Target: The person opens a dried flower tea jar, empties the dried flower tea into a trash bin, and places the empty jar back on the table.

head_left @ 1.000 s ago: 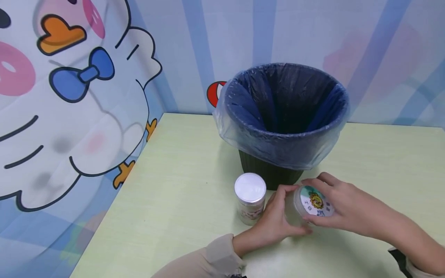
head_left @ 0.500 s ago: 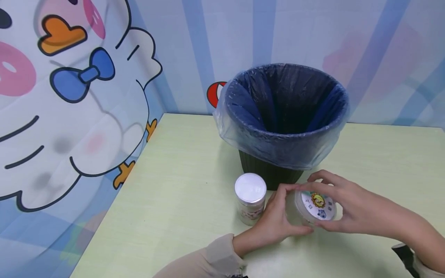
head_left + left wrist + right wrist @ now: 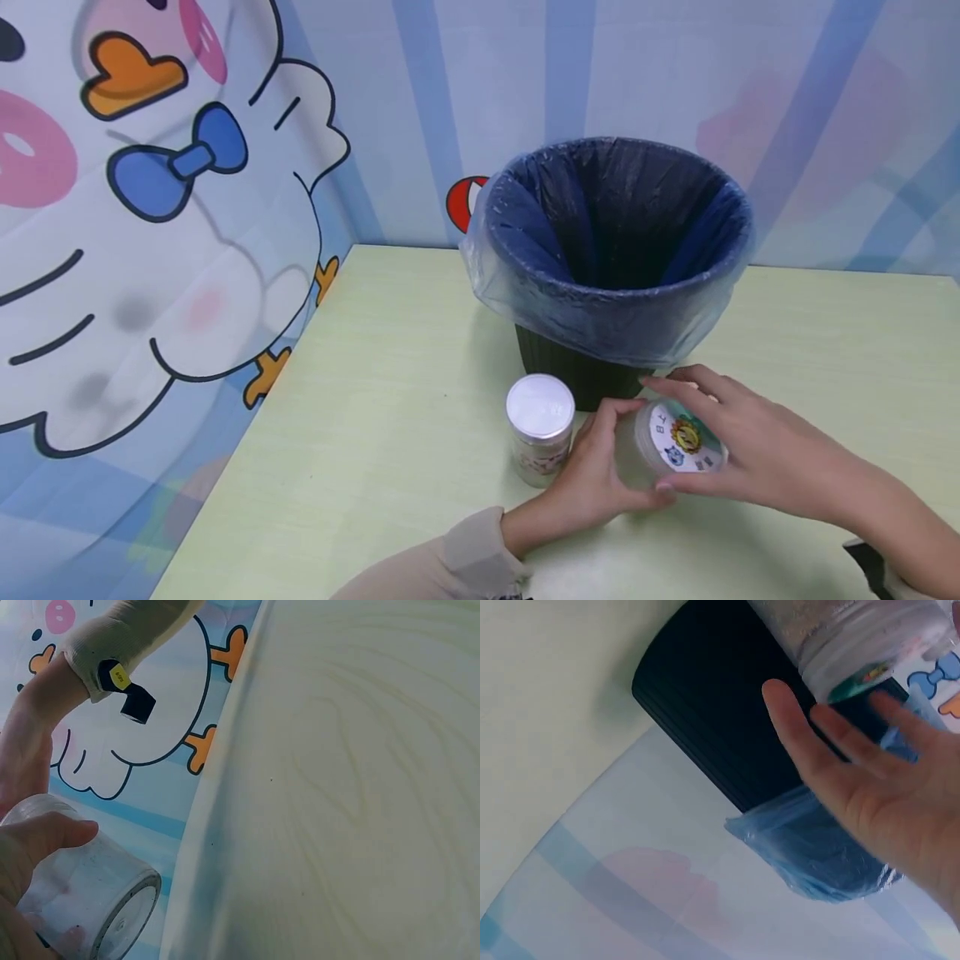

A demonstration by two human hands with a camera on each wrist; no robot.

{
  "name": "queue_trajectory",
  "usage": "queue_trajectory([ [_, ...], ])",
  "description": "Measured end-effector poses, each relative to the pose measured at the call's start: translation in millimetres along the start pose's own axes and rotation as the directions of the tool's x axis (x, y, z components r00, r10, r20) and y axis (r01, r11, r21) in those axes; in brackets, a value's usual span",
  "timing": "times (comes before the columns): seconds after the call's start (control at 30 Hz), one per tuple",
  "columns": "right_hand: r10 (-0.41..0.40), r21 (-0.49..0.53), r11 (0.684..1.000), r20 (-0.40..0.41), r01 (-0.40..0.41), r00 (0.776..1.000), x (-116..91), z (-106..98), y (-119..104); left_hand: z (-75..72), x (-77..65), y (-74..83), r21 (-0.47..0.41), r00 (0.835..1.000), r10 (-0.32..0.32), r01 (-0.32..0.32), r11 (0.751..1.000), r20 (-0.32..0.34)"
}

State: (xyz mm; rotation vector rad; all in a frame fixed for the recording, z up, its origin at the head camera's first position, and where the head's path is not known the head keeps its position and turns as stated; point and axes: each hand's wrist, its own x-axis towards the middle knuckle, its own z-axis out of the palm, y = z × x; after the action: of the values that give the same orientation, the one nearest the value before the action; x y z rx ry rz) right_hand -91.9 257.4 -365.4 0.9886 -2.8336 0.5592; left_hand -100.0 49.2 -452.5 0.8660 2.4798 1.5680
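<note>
A clear plastic jar (image 3: pixel 630 454) stands on the table in the middle right of the head view. Its round lid (image 3: pixel 687 442) bears a sun and bear sticker. My left hand (image 3: pixel 588 483) grips the jar's body from the left; its thumb lies along the wall in the left wrist view, where the jar's base (image 3: pixel 124 922) shows. My right hand (image 3: pixel 757 450) is round the lid, thumb at the near edge and fingers on the far side. In the right wrist view its index finger (image 3: pixel 784 712) stretches straight, apart from the lid.
A second jar with a white lid (image 3: pixel 540 406) stands just left of my left hand. Behind both jars is a dark bin (image 3: pixel 585 375) lined with a blue plastic bag (image 3: pixel 607 325). Printed cartoon sheets (image 3: pixel 405 125) border the pale table (image 3: pixel 375 400) at the left and back.
Over the last half second the lid's sticker has turned clockwise as seen from above. My right thumb has shifted left along the lid. My left hand has hardly moved.
</note>
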Motion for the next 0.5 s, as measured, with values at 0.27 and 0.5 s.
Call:
queue_trajectory([
  [0.27, -0.205, 0.013, 0.979, -0.016, 0.205, 0.979, -1, -7, 6, -0.9, 1.5, 2.2, -0.031, 1.000, 0.028, -0.028, 0.999, 0.007],
  [0.5, 0.086, -0.044, 0.995, 0.020, -0.085, 0.996, 4, -2, -7, -0.2, -0.4, 2.8, -0.047, 1.000, 0.006, -0.006, 0.999, -0.007],
])
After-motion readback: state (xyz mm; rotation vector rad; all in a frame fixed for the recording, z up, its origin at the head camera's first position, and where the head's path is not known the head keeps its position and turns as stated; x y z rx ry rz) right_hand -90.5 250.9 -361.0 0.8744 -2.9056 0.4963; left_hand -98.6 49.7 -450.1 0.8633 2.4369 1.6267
